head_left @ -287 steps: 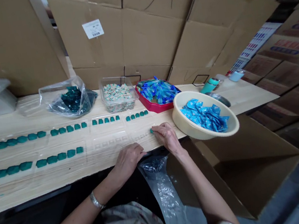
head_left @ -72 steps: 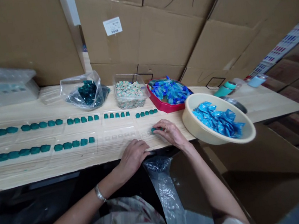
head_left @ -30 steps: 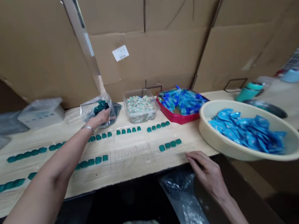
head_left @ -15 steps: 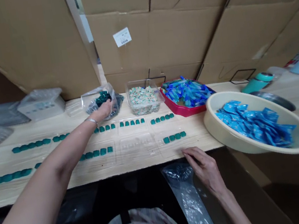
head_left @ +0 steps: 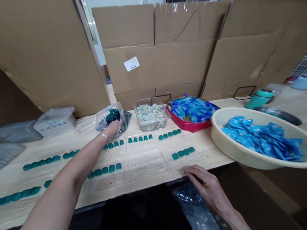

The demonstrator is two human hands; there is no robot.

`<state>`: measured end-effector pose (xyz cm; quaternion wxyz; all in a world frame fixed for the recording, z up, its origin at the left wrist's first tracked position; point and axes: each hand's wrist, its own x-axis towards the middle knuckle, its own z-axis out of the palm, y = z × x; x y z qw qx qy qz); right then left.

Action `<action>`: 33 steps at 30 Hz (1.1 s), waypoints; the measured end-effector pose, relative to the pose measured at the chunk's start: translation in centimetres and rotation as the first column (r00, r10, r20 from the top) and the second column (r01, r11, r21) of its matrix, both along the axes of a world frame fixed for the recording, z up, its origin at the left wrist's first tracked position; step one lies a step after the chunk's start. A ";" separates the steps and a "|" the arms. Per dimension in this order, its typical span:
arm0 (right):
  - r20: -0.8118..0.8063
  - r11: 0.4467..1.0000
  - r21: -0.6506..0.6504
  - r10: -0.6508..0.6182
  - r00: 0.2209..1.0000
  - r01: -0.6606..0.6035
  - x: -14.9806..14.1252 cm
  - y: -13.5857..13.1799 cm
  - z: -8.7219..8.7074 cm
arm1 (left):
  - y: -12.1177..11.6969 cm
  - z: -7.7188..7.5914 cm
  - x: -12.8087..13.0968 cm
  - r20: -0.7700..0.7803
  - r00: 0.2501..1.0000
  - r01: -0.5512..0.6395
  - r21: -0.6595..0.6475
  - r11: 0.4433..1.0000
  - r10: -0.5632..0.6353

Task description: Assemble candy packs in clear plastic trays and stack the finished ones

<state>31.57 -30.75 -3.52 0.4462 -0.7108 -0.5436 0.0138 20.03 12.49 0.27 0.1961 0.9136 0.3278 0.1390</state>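
Just left of centre in the frame, the left hand (head_left: 113, 129) reaches into the mouth of a clear bag (head_left: 126, 118), up against the teal pieces (head_left: 113, 115) there. Its fingertips are hidden, so whether they grip one I cannot tell. At lower right of centre, the right hand (head_left: 208, 188) lies by the table's (head_left: 152, 181) front edge, fingers loosely curled, thumb and forefinger tips close; no piece shows between them, though whether they meet is unclear. The step in hand looks like fetching pieces from the bag. Above the right hand, four pieces (head_left: 180, 153) sit in a row with a slot unfilled at its left; the tray (head_left: 146, 170) beside it shows only bare slots. Lifting pieces out calls for a light pinch that leaves the bag behind.
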 end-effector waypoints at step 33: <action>-0.030 0.985 0.152 0.088 0.996 -0.082 -7.4 13.4 5.4 | -20.1 -0.8 -0.9 0.503 0.641 0.415 -0.863 0.289 0.580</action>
